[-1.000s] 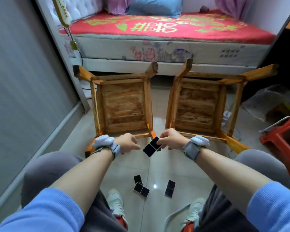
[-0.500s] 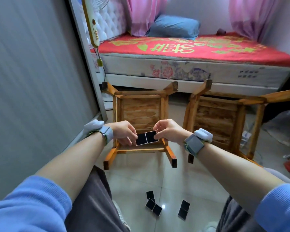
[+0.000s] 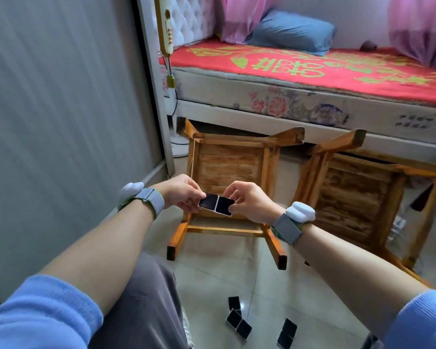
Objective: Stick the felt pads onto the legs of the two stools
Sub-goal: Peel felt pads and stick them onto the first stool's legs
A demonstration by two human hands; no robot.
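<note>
Pad strip (image 3: 216,205), two black squares joined on white backing, held level between both hands, in the air over near rail of left stool (image 3: 227,177). Left hand (image 3: 180,196) pinched shut on strip's left end, right hand (image 3: 249,201) pinched shut on its right end, thumbs on top. Grey bands with white pods on both wrists, blue sleeves pushed up.

Left stool upside down on tiled floor (image 3: 212,278), four legs up, near two leg tips bare and pointing toward camera. Right stool (image 3: 358,195) just beside it, also flipped, partly hidden behind right forearm; its far-right edge cut by frame. Narrow gap between stools.

Loose pads (image 3: 238,323) on floor near bottom centre: three close together, partly stacked, more pads (image 3: 286,332) a little to their right. All well apart from stool legs, between the knees. Grey trouser knee covering floor lower left.

Grey wall (image 3: 61,122) tight along left side, close to left stool. Bed (image 3: 312,96) with red cover and blue pillow straight behind both stools, far legs nearly against bed base. Fan pole (image 3: 166,36) at bed corner, its base behind left stool's far-left leg. Open tile only in front of stools and toward lower right.
</note>
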